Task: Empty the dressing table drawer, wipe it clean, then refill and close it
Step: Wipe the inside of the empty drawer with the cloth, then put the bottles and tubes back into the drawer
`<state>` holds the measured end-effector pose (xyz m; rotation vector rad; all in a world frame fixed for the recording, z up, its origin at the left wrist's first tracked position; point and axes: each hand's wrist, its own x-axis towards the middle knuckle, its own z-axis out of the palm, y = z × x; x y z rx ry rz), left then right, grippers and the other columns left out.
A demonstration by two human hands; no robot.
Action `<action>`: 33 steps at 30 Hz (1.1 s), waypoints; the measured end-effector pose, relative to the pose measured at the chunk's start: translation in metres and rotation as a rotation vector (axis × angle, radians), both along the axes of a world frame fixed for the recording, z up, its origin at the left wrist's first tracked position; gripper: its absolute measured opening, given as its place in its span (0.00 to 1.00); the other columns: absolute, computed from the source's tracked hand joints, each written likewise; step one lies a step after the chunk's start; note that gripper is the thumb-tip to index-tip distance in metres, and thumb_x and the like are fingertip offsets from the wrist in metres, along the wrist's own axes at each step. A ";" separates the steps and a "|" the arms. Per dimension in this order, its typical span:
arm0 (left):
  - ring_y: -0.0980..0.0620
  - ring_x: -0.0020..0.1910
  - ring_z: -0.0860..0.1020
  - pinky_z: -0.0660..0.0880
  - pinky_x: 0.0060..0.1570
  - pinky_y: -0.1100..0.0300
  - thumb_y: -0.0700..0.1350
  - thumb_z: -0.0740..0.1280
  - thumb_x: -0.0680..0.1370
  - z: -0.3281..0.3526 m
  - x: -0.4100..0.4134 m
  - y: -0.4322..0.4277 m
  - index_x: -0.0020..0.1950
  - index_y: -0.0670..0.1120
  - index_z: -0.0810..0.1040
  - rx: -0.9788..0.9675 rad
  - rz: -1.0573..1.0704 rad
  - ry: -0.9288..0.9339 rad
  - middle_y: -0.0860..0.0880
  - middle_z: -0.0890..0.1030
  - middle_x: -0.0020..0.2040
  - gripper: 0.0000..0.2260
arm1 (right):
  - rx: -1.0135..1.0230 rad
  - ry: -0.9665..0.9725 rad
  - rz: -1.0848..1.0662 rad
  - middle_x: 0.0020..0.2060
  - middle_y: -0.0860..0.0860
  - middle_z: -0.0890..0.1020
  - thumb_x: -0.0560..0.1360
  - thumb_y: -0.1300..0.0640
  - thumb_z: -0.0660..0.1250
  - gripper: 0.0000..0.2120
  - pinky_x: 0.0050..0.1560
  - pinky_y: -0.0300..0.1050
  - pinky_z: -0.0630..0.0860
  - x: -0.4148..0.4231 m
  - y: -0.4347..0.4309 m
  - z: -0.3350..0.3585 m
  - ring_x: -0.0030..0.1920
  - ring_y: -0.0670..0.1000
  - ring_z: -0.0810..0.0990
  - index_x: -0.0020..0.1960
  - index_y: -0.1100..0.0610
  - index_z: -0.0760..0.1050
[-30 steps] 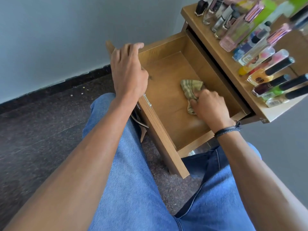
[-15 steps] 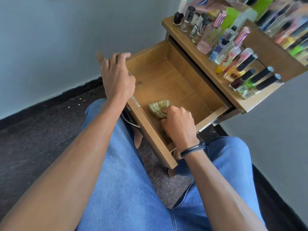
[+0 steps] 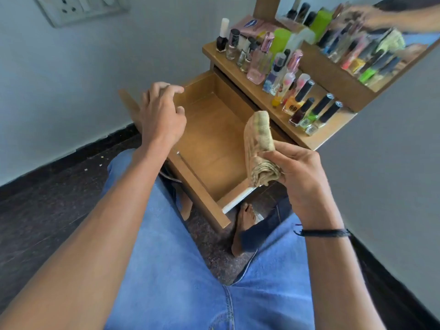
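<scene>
Above the pulled-out wooden drawer [image 3: 214,144], a person's right hand [image 3: 302,177] grips a rolled beige cloth [image 3: 258,144] clear of the drawer's floor, while the left hand [image 3: 162,115], fingers loosely spread and holding nothing, hovers over the drawer's front corner, near rows of small bottles [image 3: 297,96] on the surface [image 3: 232,65].

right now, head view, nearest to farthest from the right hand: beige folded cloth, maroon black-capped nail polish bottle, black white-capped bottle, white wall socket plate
1. beige folded cloth, gripped in right hand
2. maroon black-capped nail polish bottle, tabletop's near end
3. black white-capped bottle, tabletop's far end
4. white wall socket plate, upper left
</scene>
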<state>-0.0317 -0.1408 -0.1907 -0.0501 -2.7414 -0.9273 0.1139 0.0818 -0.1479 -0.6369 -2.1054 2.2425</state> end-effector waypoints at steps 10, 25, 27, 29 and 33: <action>0.52 0.66 0.68 0.60 0.58 0.75 0.38 0.67 0.79 0.013 0.054 0.085 0.64 0.50 0.78 0.257 -0.227 -0.027 0.53 0.73 0.65 0.15 | 0.520 -0.112 -0.012 0.37 0.55 0.87 0.72 0.64 0.75 0.09 0.37 0.37 0.78 0.044 0.090 0.050 0.33 0.47 0.82 0.42 0.50 0.87; 0.55 0.65 0.71 0.68 0.56 0.71 0.36 0.69 0.78 -0.006 0.073 0.112 0.62 0.51 0.78 0.409 -0.251 -0.084 0.55 0.75 0.62 0.15 | 1.307 -0.096 -0.166 0.54 0.62 0.84 0.73 0.59 0.67 0.17 0.56 0.54 0.77 -0.062 0.136 0.045 0.55 0.67 0.79 0.60 0.50 0.84; 0.54 0.64 0.72 0.68 0.55 0.73 0.37 0.69 0.78 -0.008 0.074 0.114 0.62 0.51 0.79 0.403 -0.252 -0.084 0.54 0.75 0.62 0.15 | 1.345 -0.071 -0.120 0.56 0.61 0.83 0.73 0.60 0.67 0.19 0.56 0.55 0.76 -0.075 0.136 0.038 0.57 0.67 0.78 0.61 0.50 0.83; 0.54 0.63 0.73 0.70 0.52 0.74 0.36 0.69 0.78 -0.008 0.074 0.116 0.62 0.51 0.79 0.402 -0.258 -0.076 0.54 0.76 0.62 0.15 | 1.351 -0.057 -0.079 0.60 0.58 0.82 0.73 0.60 0.68 0.20 0.57 0.55 0.76 -0.085 0.139 0.031 0.59 0.66 0.78 0.63 0.51 0.82; 0.57 0.56 0.76 0.75 0.47 0.71 0.34 0.68 0.78 -0.004 0.075 0.118 0.61 0.50 0.79 0.433 -0.271 -0.047 0.55 0.76 0.59 0.15 | 1.313 0.052 -0.040 0.66 0.52 0.79 0.73 0.63 0.67 0.21 0.64 0.52 0.74 -0.089 0.143 0.015 0.66 0.60 0.75 0.65 0.53 0.82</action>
